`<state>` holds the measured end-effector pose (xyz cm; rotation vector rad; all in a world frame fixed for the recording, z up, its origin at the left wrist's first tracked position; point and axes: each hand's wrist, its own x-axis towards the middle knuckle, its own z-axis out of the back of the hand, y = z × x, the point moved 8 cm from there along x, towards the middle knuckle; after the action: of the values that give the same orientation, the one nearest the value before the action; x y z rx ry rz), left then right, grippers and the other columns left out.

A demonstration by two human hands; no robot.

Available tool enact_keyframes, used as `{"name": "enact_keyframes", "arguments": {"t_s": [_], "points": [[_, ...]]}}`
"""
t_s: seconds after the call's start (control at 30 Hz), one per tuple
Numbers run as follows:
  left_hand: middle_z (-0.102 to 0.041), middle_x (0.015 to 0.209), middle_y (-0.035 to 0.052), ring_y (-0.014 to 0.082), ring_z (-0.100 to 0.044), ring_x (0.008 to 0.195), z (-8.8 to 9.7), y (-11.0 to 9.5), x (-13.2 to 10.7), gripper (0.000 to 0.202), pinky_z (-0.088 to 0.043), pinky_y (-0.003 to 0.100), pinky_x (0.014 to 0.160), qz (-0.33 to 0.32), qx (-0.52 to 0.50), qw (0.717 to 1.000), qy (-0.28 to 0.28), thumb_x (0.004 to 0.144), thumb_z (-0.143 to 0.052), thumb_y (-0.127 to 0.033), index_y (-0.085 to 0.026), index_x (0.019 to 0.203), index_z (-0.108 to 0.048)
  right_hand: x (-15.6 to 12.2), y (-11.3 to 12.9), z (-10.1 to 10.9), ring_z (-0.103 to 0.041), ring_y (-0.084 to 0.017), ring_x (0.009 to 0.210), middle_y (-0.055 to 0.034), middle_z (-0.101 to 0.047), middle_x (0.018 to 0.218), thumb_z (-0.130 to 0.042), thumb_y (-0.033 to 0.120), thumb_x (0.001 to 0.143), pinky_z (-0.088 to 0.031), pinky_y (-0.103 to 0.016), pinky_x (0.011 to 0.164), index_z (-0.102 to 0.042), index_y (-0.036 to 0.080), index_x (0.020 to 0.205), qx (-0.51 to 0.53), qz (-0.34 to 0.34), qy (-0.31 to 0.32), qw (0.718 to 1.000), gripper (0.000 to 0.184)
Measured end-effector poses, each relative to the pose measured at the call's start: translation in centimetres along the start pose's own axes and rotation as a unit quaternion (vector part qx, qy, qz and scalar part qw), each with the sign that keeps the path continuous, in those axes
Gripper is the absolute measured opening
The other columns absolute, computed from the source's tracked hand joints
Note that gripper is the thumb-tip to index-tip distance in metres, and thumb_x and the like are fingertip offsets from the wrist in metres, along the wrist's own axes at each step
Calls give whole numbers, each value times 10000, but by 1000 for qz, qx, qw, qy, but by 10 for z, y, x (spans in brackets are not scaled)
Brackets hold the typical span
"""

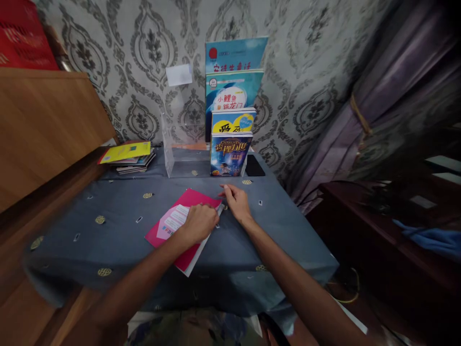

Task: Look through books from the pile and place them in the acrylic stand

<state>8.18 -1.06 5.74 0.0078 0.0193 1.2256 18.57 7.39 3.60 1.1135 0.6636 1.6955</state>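
A pink book (pixel 187 197) with a pale label area on its cover lies at an angle on the table. My left hand (pixel 201 222) rests on top of it, its fingers curled over the right-hand edge, where some page edges show. My right hand (pixel 236 201) is just off the book's upper right corner, fingers loosely bent and apart, holding nothing. Behind my hands, a clear acrylic holder (pixel 169 154) carries several upright books on its right side. At their front stands a dark blue book (pixel 229 156), then a yellow and blue one (pixel 233 121).
A stack of books with a yellow one on top (pixel 126 153) lies at the table's back left, beside a wooden cabinet (pixel 54 129). A dark flat object (pixel 255 166) lies right of the holder. A purple curtain (pixel 334 110) and dark red furniture (pixel 360 226) are right.
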Motion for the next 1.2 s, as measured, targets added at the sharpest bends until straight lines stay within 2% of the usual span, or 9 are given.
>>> {"name": "enact_keyframes", "arguments": {"t_s": [0.3, 0.43, 0.57, 0.63, 0.73, 0.8, 0.87, 1.0, 1.2], "points": [[-716, 993, 163, 277, -699, 939, -3, -4, -1, 300, -519, 346, 744, 1, 18, 1000, 5, 994, -441, -224, -137, 981, -728, -5, 10, 0, -677, -198, 662, -51, -736, 687, -362, 424, 991, -442, -271, 637, -749, 180, 876, -87, 7, 27, 996, 472], [-709, 1030, 187, 308, -679, 1008, -8, -9, 1, 297, -537, 374, 760, 14, 20, 1000, -9, 983, -469, -245, -90, 1059, -710, -7, 7, -7, -655, -180, 624, -53, -712, 647, -417, 370, 983, -386, -259, 598, -664, 201, 663, -175, -8, 78, 981, 438], [-687, 1134, 221, 342, -641, 1120, -10, -6, -2, 358, -545, 414, 826, 18, 7, 1000, -14, 995, -482, -307, -44, 1144, -675, -8, 6, -8, -648, -167, 620, -46, -706, 646, -418, 349, 987, -375, -250, 597, -622, 204, 633, -175, -14, 89, 980, 434], [-640, 1266, 234, 351, -579, 1236, -12, -1, -11, 440, -507, 441, 954, -19, -14, 1000, -16, 986, -519, -386, -37, 1228, -636, -8, 5, -8, -635, -166, 603, -44, -696, 629, -416, 349, 985, -371, -252, 591, -617, 201, 626, -171, -17, 91, 981, 437], [-449, 1518, 189, 330, -368, 1442, -19, 11, -40, 673, -317, 461, 1170, -134, -80, 988, -1, 931, -567, -552, -106, 1429, -491, -8, 6, -8, -629, -167, 600, -41, -692, 626, -421, 333, 975, -366, -259, 601, -626, 198, 627, -181, -14, 88, 979, 425], [-325, 1600, 130, 295, -266, 1496, -26, 20, -68, 834, -221, 468, 1218, -214, -132, 968, 28, 880, -550, -671, -209, 1539, -329, -8, 6, -8, -624, -168, 594, -40, -694, 630, -426, 329, 968, -358, -265, 599, -638, 198, 640, -192, -11, 88, 977, 412], [-236, 1632, 113, 291, -220, 1511, -30, 32, -94, 985, -158, 482, 1236, -249, -160, 954, 40, 815, -566, -738, -264, 1585, -177, -8, 6, -8, -621, -170, 592, -44, -699, 641, -429, 337, 965, -347, -269, 588, -646, 197, 654, -200, -12, 89, 976, 404], [-196, 1644, 107, 291, -188, 1519, -39, 41, -121, 1023, -109, 513, 1238, -264, -152, 951, 51, 842, -605, -669, -301, 1593, -17, -7, 7, -9, -637, -175, 618, -51, -714, 677, -433, 338, 964, -344, -266, 586, -657, 192, 677, -200, -7, 90, 976, 392], [-230, 1637, 94, 246, -181, 1523, -40, 35, -107, 889, -152, 500, 1240, -229, -133, 964, -1, 928, -534, -581, -294, 1593, -19, -8, 7, -14, -658, -185, 683, -53, -741, 753, -434, 313, 962, -414, -262, 632, -726, 184, 803, -185, 27, 93, 978, 357]]}}
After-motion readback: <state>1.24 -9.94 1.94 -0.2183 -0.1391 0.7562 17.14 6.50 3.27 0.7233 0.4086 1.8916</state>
